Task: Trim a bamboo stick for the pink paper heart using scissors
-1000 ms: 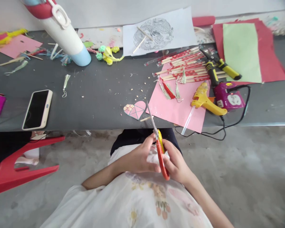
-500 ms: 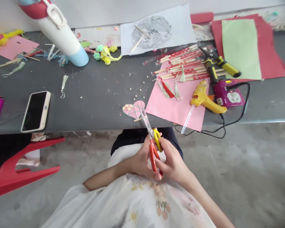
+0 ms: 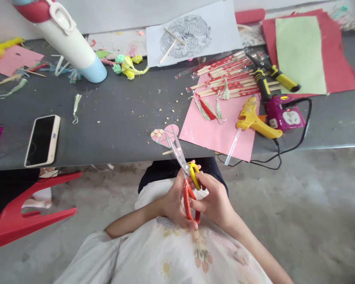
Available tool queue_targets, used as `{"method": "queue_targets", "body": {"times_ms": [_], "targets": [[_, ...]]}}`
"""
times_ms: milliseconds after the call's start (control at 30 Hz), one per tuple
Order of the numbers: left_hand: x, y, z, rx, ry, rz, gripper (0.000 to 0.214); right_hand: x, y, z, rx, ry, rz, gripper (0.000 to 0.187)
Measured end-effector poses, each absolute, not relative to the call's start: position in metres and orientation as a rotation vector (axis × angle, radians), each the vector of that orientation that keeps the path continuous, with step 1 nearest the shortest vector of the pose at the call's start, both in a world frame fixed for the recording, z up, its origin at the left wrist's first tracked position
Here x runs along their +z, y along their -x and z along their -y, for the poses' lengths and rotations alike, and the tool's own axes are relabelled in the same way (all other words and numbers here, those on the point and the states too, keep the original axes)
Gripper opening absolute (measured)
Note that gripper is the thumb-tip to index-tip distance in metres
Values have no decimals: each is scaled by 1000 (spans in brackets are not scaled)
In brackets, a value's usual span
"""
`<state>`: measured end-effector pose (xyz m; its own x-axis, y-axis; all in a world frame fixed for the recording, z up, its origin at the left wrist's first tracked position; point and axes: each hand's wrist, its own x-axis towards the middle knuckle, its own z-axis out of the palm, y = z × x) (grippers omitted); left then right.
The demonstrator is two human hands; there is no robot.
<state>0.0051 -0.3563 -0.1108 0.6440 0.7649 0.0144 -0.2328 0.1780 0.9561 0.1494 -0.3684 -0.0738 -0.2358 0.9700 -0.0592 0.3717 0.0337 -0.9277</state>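
A pair of scissors [image 3: 179,156] is in my hands above my lap, its silver blades slightly apart and directed at the table edge. Red-orange handles [image 3: 187,199] and a yellow ring-shaped grip [image 3: 193,175] show between my palms; I cannot tell whether these belong to one tool or two. My left hand [image 3: 176,203] is closed around the red-handled side. From the other side, my right hand [image 3: 214,197] has its fingers closed about the yellow grip and red handles. Beyond the blades lies a pink heart-shaped piece [image 3: 169,132], partly covered with small pale beads, beside a short stick [image 3: 167,152].
On the right lie pink paper [image 3: 215,138], a yellow glue gun [image 3: 250,116] with a looping cord, wrapped sticks [image 3: 225,79] and black-yellow pliers [image 3: 263,85]. A phone [image 3: 42,140] and a tall bottle [image 3: 77,51] are on the left. A red chair [image 3: 32,217] stands at lower left.
The scissors' blades have swung slightly left and spread a little wider. Both hands keep their hold. The whole table view has shifted slightly left.
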Motion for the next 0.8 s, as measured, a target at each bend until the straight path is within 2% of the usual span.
{"method": "queue_targets", "body": {"times_ms": [267, 467, 533, 633, 800], "targets": [[-111, -5, 358, 829, -1165, -445, 124, -73, -148, 370, 1207, 1376, 1609, 21], [-125, -2, 357, 806, -1094, -488, 141, -78, -151, 369, 1225, 1445, 1629, 18], [-120, 3, 354, 736, -1133, -455, 138, -77, -155, 368, 1229, 1415, 1666, 22], [-103, 12, 347, 704, -1055, -490, 117, -72, -165, 366, 1186, 1351, 1764, 32], [-77, 27, 333, 1037, -1077, -749, 57, -65, -182, 362, 1055, 1393, 1920, 22]]}}
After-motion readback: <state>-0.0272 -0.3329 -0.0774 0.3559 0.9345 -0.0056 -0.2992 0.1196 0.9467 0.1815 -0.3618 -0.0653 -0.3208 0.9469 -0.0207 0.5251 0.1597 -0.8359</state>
